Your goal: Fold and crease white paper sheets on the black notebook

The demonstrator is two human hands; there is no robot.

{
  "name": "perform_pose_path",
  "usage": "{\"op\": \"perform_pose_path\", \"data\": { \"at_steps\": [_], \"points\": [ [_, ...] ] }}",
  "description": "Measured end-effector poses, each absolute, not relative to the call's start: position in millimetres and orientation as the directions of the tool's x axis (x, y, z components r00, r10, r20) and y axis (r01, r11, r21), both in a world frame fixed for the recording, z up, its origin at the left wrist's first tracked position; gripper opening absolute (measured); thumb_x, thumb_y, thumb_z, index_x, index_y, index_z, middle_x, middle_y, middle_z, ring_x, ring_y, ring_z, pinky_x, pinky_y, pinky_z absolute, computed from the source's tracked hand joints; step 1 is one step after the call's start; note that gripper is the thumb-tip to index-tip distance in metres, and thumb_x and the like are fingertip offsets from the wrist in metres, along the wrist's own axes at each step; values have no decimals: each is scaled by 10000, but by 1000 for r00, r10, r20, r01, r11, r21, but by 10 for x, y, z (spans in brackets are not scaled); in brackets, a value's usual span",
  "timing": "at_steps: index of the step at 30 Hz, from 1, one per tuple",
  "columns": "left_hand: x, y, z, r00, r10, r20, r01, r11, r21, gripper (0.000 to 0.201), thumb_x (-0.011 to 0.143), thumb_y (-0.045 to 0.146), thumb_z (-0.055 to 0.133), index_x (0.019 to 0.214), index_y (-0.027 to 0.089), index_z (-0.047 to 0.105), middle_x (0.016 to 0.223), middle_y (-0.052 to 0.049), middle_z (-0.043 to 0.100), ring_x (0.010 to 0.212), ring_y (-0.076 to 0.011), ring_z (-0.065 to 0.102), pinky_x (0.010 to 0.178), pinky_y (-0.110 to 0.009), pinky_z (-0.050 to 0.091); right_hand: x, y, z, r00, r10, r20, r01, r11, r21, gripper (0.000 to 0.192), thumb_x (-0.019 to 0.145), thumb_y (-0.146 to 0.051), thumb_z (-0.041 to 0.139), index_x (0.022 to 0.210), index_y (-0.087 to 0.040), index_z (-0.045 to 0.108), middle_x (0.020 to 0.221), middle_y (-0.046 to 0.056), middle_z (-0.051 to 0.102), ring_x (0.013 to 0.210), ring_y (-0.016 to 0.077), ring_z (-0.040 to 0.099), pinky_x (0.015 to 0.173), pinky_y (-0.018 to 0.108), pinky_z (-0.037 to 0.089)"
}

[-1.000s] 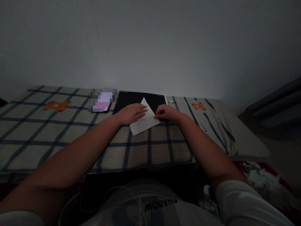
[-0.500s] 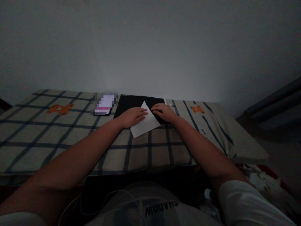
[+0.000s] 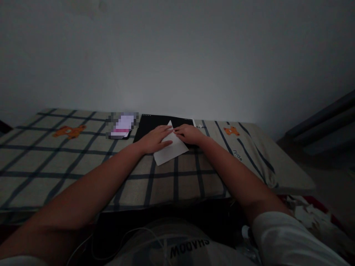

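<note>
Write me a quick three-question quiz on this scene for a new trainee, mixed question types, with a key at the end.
1. Choose one: which is nearer the phone, the left hand or the right hand?
2. Fill the gap: the white paper lies partly on the black pad, while its near part reaches past the pad over the ____ cloth.
3. True or false: the phone lies to the right of the black pad.

Key
1. The left hand.
2. Checked.
3. False; it lies to the left of the pad.
</note>
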State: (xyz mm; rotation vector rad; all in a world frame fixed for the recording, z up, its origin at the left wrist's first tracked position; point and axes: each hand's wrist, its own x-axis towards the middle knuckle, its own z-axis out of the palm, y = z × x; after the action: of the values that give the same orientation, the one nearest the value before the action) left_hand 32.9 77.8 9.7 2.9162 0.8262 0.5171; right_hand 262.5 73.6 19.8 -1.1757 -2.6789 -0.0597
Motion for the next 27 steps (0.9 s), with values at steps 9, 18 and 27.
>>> {"op": "perform_pose_path", "data": {
  "at_steps": [9, 18, 27],
  "points": [
    [326, 832, 77, 775, 594, 215, 570, -804, 167, 682, 933, 580, 267, 1388, 103, 439, 1438, -159, 436, 1342, -271, 371, 1125, -397, 268, 2536, 706, 173, -588, 762, 271, 771, 629, -97, 290, 910, -231, 453, 1076, -137, 672, 1154, 114, 650, 1081, 216, 545, 945, 350, 397],
    [313, 827, 98, 742, 645, 185, 641, -763, 88, 707, 892, 653, 300, 1392, 172, 439, 1471, -145, 385, 1334, -329, 342, 1078, -477, 297, 2528, 693, 169, -578, 769, 271, 778, 620, -100, 271, 899, -213, 434, 1060, -133, 637, 1122, 123, 619, 1049, 225, 501, 914, 367, 386],
    [316, 814, 160, 755, 629, 184, 631, -774, 54, 728, 871, 679, 313, 1370, 173, 472, 1427, -131, 445, 1300, -308, 384, 1080, -441, 297, 2486, 880, 236, -618, 733, 285, 751, 657, -61, 270, 881, -255, 446, 1011, -152, 659, 1316, 100, 544, 1207, 250, 432, 979, 393, 369]
  ]
}}
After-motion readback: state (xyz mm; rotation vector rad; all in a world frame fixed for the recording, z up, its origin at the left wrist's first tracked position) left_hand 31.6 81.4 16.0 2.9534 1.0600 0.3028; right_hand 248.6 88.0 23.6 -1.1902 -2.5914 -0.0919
